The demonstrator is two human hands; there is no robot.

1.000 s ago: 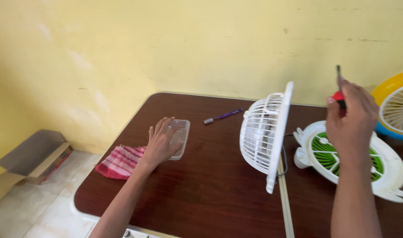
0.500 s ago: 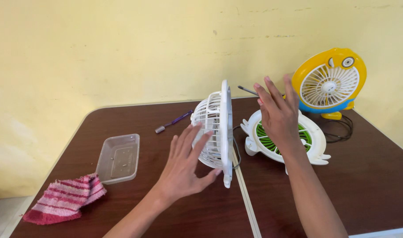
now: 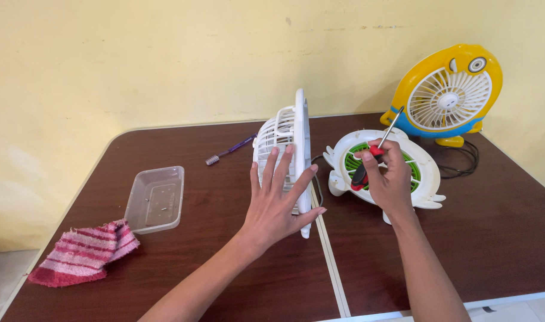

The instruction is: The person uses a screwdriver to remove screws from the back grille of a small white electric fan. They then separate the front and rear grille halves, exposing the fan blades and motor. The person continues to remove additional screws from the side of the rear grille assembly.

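My left hand (image 3: 279, 200) rests flat, fingers spread, against a white fan grille (image 3: 284, 146) that stands on edge in the middle of the brown table (image 3: 225, 262). My right hand (image 3: 390, 182) holds a red and black screwdriver (image 3: 371, 160), its metal shaft pointing up and to the right. Under that hand lies a white fan housing with green blades (image 3: 384, 168), flat on the table.
A yellow and blue fan (image 3: 446, 95) stands at the back right, its black cable (image 3: 460, 167) coiled beside it. A clear plastic tray (image 3: 155, 198) and a pink striped cloth (image 3: 84, 251) lie at the left. A purple brush (image 3: 231, 150) lies behind the grille.
My left hand left the clear tray and came to rest on the upright grille. My right hand dropped from head height to the green-bladed housing, gripping the screwdriver. The view swung right.
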